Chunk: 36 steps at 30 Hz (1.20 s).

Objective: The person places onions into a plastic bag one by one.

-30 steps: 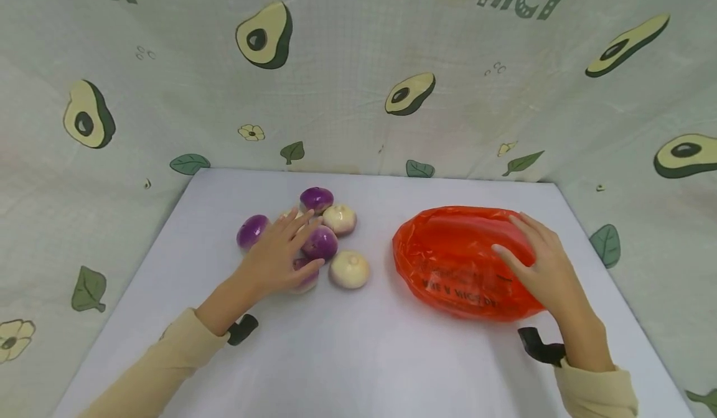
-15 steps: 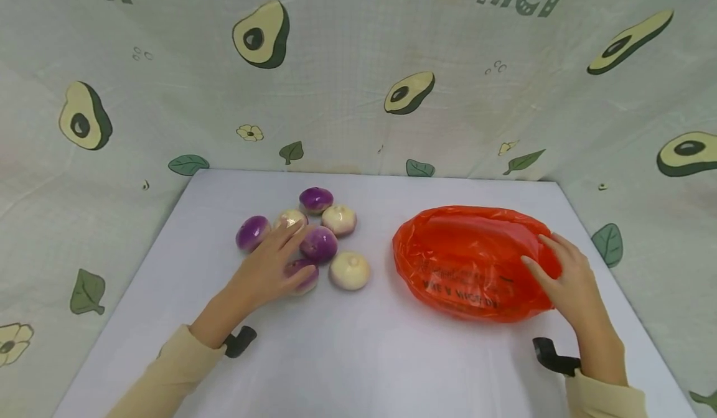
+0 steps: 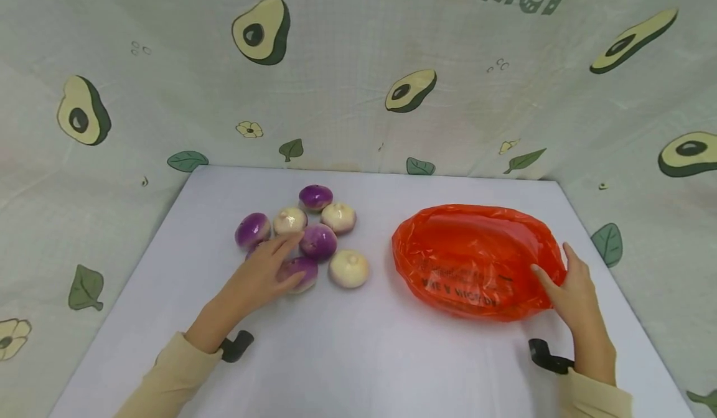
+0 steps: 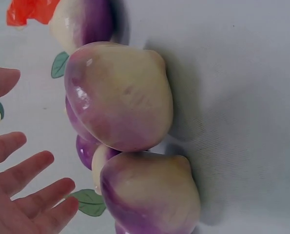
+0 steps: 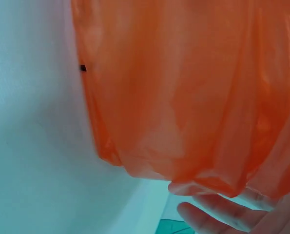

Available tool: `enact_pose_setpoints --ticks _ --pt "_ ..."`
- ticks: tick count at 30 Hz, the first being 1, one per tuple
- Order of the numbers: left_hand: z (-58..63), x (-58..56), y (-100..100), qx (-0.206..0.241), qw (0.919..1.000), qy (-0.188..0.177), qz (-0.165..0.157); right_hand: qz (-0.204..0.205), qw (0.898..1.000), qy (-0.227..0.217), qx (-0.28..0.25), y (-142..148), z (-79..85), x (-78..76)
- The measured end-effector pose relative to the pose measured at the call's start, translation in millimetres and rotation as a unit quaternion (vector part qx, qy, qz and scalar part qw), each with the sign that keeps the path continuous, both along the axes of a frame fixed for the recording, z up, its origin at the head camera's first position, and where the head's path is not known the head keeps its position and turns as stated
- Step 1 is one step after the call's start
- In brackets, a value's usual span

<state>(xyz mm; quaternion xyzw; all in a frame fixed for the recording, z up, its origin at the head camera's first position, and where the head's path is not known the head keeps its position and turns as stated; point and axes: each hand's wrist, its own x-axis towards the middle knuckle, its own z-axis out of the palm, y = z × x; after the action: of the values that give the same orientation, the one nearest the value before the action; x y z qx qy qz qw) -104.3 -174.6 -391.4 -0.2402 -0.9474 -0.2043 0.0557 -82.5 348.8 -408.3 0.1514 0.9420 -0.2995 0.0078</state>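
Observation:
In the head view my left hand [image 3: 254, 281], fingers spread and relaxed, hovers over the near left of a group of purple and white turnips. Nearest its thumb lies a purple turnip [image 3: 299, 274]; its fingertips overlap another purple one [image 3: 318, 242]. The left wrist view has the loose fingers beside a large turnip [image 4: 120, 97], with a gap between them. At the right end of a red plastic bag [image 3: 459, 256], which lies with its mouth spread wide, is my right hand [image 3: 577, 297]. Its thumb overlaps the bag's edge, and its extended fingers lie along the outside.
A pale turnip [image 3: 348, 269] lies closest to the bag, with bare white tabletop [image 3: 358, 356] between and in front. An avocado-print cloth [image 3: 336, 94] hangs behind and beside the table. A black wrist mount [image 3: 549, 359] juts from the right wrist.
My right hand has moved right, from over the bag to its right end. My left hand has drawn back slightly toward the near left, uncovering more of the turnips.

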Motion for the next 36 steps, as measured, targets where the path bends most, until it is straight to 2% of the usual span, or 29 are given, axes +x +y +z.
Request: enact_pose_setpoints --ticks 3,6,16,20,27,36 --pt "-2.4 1.8 -0.9 -0.006 0.9996 -0.025 0.010 -0.012 1.000 -0.008 -0.014 1.7 -4.7 -1.0" --pt "-5.9 3.4 -1.4 -0.008 0.9995 -0.029 0.012 -0.021 0.999 -0.011 -0.025 0.4 -6.6 -2.3" --pt "-16.8 3.5 1.6 -0.005 0.9999 -0.009 0.006 -0.077 0.995 -0.042 -0.052 -11.8 -11.9 -12.9" --pt "-22.4 3.1 3.0 -0.007 1.0000 0.003 -0.003 -0.096 0.994 -0.027 -0.049 -16.3 -15.7 -17.1" --pt "-35.3 6.6 2.2 0.015 0.9994 0.026 -0.019 -0.137 0.989 0.009 -0.059 -22.2 -20.8 -24.4" --pt "-36.5 9.6 5.3 0.013 0.9996 0.027 0.003 -0.190 0.976 0.020 -0.103 -25.5 -23.2 -32.9"
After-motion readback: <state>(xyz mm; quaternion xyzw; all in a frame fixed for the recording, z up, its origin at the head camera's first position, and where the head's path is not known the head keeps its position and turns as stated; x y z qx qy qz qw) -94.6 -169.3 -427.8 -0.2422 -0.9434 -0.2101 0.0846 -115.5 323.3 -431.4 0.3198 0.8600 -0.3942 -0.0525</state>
